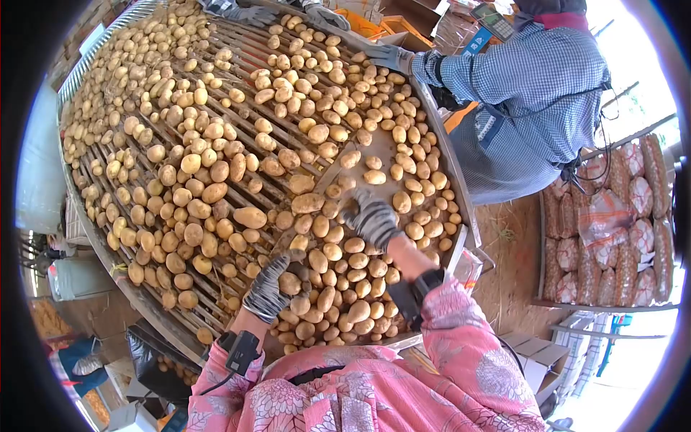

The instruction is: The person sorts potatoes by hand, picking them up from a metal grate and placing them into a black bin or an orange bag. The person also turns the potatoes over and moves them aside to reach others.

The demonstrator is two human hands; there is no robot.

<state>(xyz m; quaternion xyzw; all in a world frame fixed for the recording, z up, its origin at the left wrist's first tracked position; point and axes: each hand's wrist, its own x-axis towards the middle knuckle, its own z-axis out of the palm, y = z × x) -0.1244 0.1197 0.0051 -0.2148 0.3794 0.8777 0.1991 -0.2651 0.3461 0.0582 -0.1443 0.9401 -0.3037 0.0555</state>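
Potatoes point(214, 192) of mixed sizes lie across a slatted sorting table point(288, 167). My left hand point(268, 291), in a grey striped glove, is at the near edge with its fingers curled around a potato point(290, 284). Farther right, my right hand point(374, 222) wears a similar striped glove and reaches over the potatoes beside a bare metal plate point(378, 150). Its thumb and fingers are apart, slightly blurred, and I see nothing held in them. Many potatoes are packed close together between my two hands and the near rim.
A co-worker in a blue checked sleeve point(529, 61) stands at the right, one gloved hand point(389, 57) at the table's rim. Other gloved hands point(252, 16) show at the far edge. Filled mesh sacks point(608, 230) are stacked at right; a black crate point(155, 363) is lower left.
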